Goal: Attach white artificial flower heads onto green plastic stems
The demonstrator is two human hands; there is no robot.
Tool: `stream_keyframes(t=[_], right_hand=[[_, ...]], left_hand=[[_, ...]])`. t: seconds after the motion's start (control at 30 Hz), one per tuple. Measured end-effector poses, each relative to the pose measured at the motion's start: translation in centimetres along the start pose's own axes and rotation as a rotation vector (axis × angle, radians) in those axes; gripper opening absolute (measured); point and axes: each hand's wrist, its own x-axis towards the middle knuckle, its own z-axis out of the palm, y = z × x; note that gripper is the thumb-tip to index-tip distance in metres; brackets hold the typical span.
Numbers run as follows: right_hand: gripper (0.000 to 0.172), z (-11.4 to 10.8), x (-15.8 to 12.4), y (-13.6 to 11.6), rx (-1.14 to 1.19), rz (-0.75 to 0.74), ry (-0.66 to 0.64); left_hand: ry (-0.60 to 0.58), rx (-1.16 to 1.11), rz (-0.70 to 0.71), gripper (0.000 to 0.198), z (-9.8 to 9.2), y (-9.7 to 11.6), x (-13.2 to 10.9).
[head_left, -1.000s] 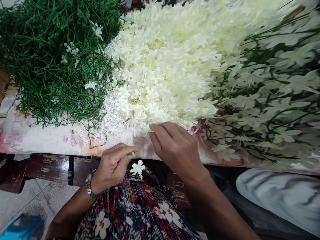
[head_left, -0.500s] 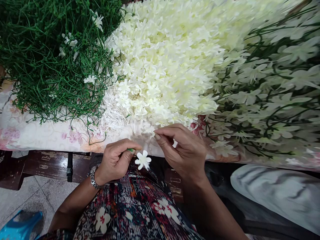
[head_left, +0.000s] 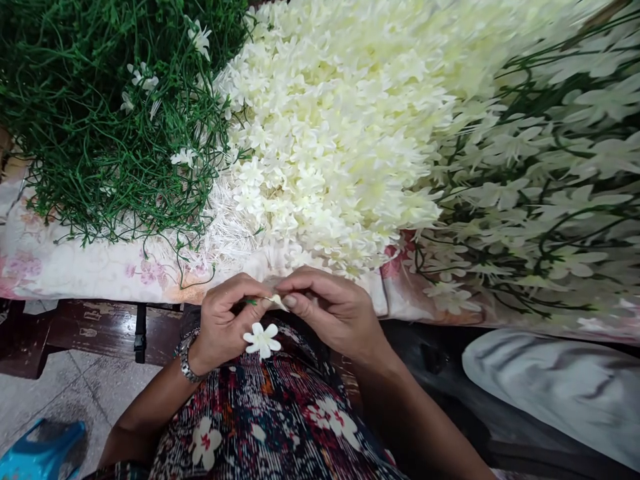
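Two grips, I see: right hand [head_left: 333,313] pinching a creamy-white, fabric-like blossom [head_left: 277,303] lying sideways; left of it, left hand [head_left: 227,315] clamped on a slim green plastic stem [head_left: 251,302].

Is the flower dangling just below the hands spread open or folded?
Spread open: the white flower shows separate petals fanned outward.

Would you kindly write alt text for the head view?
The right hand pinches a pale flower beside a green stem pinched in the left hand; a white flower shows below. Beyond are piled greenery, white blossoms and stemmed flowers.
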Motion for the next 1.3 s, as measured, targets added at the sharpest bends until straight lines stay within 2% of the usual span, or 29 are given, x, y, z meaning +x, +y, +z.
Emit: stream_keyframes(t=[0.1,0.17,0.37,0.47,0.6,0.73,0.93,1.1,1.3], right_hand=[[0.01,-0.3,0.6,0.4,-0.388,-0.125,0.126],[0.01,-0.3,1.3,0.5,-0.567,-0.185,0.129],[0.018,-0.1,2.8,0.3,-0.902,-0.3,-0.129],[0.016,-0.3,3.0,0.6,-0.975,-0.345,-0.188],[0.013,-0.5,2.9,1.2,-0.946,-0.394,-0.151],[0.008,-0.5,2.3,0.5,-0.712,-0.398,-0.024],[0.008,0.8,0.8,-1.8,-0.348,-0.276,0.021],[0.008,2.2,0.8,-1.7,-0.378,-0.24,0.165],[0.007,2.6,0.8,-1.0,-0.427,-0.28,0.218]], left_hand=[[0.099,0.014,-0.007,0.005,-0.5,0.1,0.0],[0.13,0.018,-0.043,0.003,-0.7,0.0,0.0],[0.123,0.028,-0.14,0.006,-0.9,-0.1,0.0],[0.139,-0.008,-0.169,0.005,-1.0,-0.1,0.0],[0.178,-0.07,-0.202,0.005,-1.0,-0.1,-0.1],[0.239,-0.1,-0.241,0.006,-0.8,-0.1,-0.1],[0.323,0.0,-0.11,0.004,-0.1,-0.2,-0.2],[0.286,0.053,-0.035,0.005,0.4,-0.1,-0.6],[0.235,0.077,0.012,0.01,0.5,-0.3,-0.8]])
